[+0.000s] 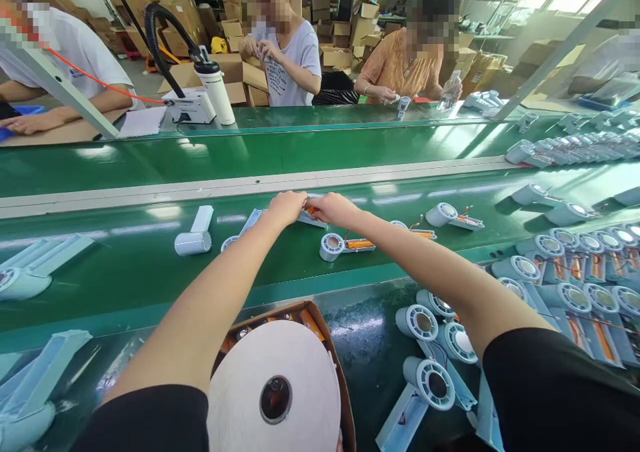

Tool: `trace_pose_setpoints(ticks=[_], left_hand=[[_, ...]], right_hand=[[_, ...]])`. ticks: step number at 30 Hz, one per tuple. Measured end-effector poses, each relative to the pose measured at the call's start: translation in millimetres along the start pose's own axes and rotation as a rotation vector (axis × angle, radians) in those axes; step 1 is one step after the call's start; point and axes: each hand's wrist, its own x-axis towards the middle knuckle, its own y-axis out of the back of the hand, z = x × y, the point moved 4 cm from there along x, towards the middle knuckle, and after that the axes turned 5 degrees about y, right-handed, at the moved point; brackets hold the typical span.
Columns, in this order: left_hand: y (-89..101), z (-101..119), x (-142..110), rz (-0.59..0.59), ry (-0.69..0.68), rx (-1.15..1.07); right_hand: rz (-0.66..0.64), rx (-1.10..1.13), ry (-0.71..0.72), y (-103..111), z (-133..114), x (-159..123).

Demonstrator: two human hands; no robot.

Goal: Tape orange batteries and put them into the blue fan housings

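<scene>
Both my arms reach out over the green conveyor belt (150,265). My left hand (287,207) and my right hand (334,208) meet fingertip to fingertip on a pale blue fan housing (309,219) lying on the belt, with a small orange part (311,209) pinched between them. Both hands are closed on it. Similar open housings lie nearby: one with an orange battery (345,245) just below my right hand, another (453,217) to the right, and a closed one (195,233) to the left.
A large white tape roll (275,385) sits on a cardboard box under my arms. Several fan housings (565,285) crowd the near right; more lie at the left edge (30,272). Across the belt three people sit working, beside a white bottle (217,92) and stacked cartons.
</scene>
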Motion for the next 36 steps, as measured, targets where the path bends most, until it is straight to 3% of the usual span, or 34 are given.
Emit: trace_pose_setpoints(ticks=[6,11,14,20,23,25,27,29,30,32,34,36], left_hand=[[-3.3,6.9,4.5,-0.001,0.038,-0.032],[-1.4,10.6,8.1,0.006,0.044,-0.074],[-0.2,11.7,8.2,0.006,0.052,-0.091],[-5.6,22.1,7.9,-0.007,0.059,-0.136],[8.9,33.9,7.4,-0.01,0.053,-0.162],[26.5,37.2,-7.8,-0.004,0.043,-0.188],[41.8,30.7,-49.0,0.033,0.017,-0.222],[44.7,16.5,-120.7,0.069,-0.086,-0.264],[40.3,11.5,-166.3,0.065,-0.257,-0.319],[18.3,-1.8,-261.0,-0.001,-0.499,-0.341],[-9.2,-19.1,-333.7,0.053,-0.464,-0.304],[-34.9,-27.6,-374.5,0.103,-0.397,-0.277]], right_hand=[[-0.131,-0.027,-0.006,-4.8,-5.1,3.1],[-0.197,0.033,-0.01,-1.3,4.3,7.9],[-0.204,0.118,-0.014,2.3,18.2,2.1],[-0.166,0.176,-0.172,-8.6,41.1,-10.8],[-0.138,0.199,-0.254,-0.1,43.5,-9.7],[-0.075,0.215,-0.292,13.9,40.6,-17.9],[0.03,0.229,-0.303,27.9,31.6,-44.0],[0.166,0.317,-0.254,35.4,15.1,-92.8],[0.248,0.425,-0.187,36.3,3.8,-124.5],[0.301,0.686,-0.003,30.2,-25.7,-193.8],[0.286,0.827,0.117,18.7,-60.3,-256.4],[0.233,0.881,0.115,3.6,-96.3,-296.0]])
